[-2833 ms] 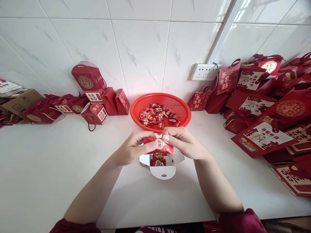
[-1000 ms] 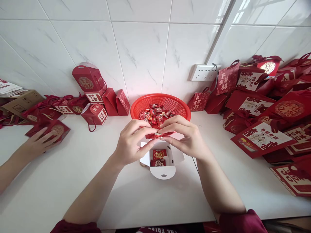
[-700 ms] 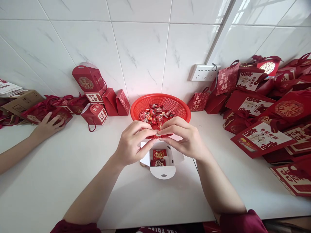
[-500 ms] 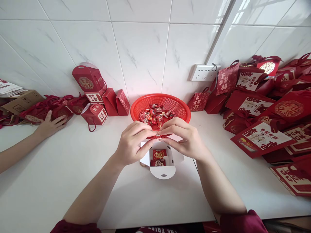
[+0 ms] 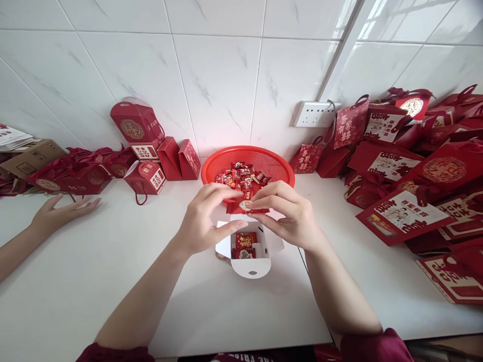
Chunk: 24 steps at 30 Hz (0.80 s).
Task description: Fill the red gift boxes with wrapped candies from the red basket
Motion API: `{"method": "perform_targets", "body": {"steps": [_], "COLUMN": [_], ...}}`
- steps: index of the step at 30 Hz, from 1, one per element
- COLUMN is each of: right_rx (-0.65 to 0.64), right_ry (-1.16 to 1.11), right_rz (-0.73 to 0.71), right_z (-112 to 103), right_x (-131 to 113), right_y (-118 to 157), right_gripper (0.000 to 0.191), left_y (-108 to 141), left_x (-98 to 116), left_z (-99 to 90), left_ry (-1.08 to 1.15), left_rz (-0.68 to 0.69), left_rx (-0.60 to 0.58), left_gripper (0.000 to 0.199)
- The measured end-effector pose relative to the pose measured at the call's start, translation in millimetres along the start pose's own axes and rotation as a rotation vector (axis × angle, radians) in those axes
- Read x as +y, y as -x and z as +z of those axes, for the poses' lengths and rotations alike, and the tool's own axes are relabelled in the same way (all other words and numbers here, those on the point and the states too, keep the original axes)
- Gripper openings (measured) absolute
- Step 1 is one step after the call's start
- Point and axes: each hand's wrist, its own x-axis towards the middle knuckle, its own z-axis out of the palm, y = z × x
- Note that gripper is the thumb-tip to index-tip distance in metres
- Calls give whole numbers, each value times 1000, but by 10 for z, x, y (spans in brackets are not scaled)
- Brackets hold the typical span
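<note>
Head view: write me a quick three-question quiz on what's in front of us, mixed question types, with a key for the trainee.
1. Which of the person's hands holds the red packet with the round label?
2. True or false: the white box is closed.
3. Fill in the blank: beyond the box, many small wrapped pieces lie in a red ____.

Key:
1. The right hand; the left hand has its thumb and fingers parted.
2. False; its flaps are open, and two packets show inside.
3. Basket.
</note>
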Motion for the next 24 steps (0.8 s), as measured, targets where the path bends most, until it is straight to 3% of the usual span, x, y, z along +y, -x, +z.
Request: {"method": "perform_targets", "body": {"steps": [2, 5, 8, 12, 16, 19, 24], "right_rx": [41, 65, 27, -63, -97, -113, -142], "right_ry": [58, 168, 252, 255, 204, 176, 131], "right_rz": [-38, -108, -145, -97, 24, 87, 121], "right_z": [28, 84, 117, 107, 94, 103, 105], "right_x": [4, 34, 54, 32, 11, 27, 54], "right_y": [3, 26, 38, 19, 10, 20, 43], "right_gripper": [20, 24, 22, 18, 30, 37, 29], "left_y": [11, 24, 24, 9, -5, -5, -1], "left_x": [-27, -65, -74, -49, -8, 10, 9], "left_z": [-1, 37, 88, 101, 65, 50, 39], "left_ry": [231, 602, 843, 880, 823, 812, 788], "left_rz": [-213, -510, -662, -741, -756, -760, -731], "left_rx": [-63, -168, -243, -199, -177, -176, -203], "left_gripper": [52, 55, 49, 30, 23, 23, 29]}}
